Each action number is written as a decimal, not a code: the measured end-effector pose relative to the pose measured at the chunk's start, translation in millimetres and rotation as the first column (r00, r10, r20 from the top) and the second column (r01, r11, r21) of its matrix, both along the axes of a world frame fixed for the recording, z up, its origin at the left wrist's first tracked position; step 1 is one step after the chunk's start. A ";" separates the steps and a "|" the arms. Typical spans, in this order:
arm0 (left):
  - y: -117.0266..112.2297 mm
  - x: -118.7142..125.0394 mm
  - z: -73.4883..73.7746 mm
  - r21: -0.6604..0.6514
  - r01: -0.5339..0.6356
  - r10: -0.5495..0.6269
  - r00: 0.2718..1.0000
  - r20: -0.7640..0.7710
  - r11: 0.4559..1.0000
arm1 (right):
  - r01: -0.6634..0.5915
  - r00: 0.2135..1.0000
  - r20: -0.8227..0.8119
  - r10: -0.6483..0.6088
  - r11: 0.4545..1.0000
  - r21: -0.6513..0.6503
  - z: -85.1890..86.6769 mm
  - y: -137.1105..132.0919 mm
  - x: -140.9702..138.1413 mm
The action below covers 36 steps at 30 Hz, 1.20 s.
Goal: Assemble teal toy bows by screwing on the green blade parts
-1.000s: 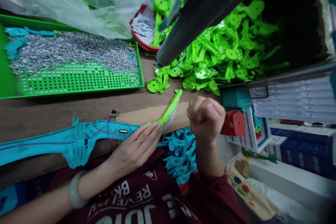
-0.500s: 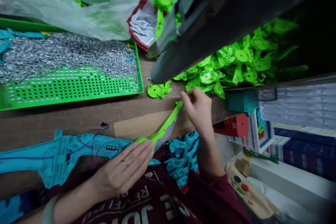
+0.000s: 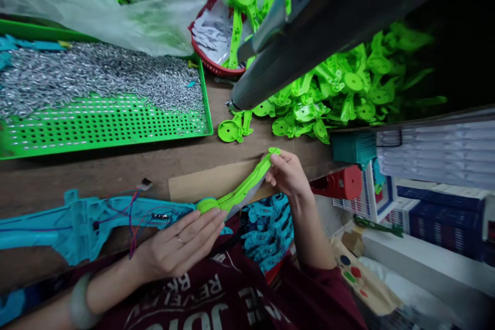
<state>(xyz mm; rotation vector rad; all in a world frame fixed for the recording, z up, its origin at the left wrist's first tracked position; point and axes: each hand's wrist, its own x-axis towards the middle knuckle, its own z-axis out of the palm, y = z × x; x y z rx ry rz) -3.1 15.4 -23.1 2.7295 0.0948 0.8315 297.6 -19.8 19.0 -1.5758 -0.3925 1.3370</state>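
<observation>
Two hands are on one lime-green piece (image 3: 243, 188) at the near edge of the counter (image 3: 116, 165), above one strip of cardboard (image 3: 185, 185). Left hand (image 3: 181, 247): fingers nearly straight and together, laid across the piece's round end; its thumb is hidden, so I cannot tell whether it grips. Right hand (image 3: 290, 175): nearly closed, pinching the narrow end between thumb and fingers. One long blue piece (image 3: 81, 227) with thin wires runs along the near edge, its right end at the round end. Farther back are one green tray (image 3: 208, 103) of uncountable metal bits (image 3: 116, 72), one red basket (image 3: 216, 66) and one heap of lime-green parts (image 3: 309, 105).
</observation>
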 end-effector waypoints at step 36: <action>55.5 63.6 47.3 -0.608 -0.278 -0.079 0.866 -0.493 0.744 | -0.143 0.989 0.038 0.143 0.990 -0.013 -18.9 -34.0 -43.5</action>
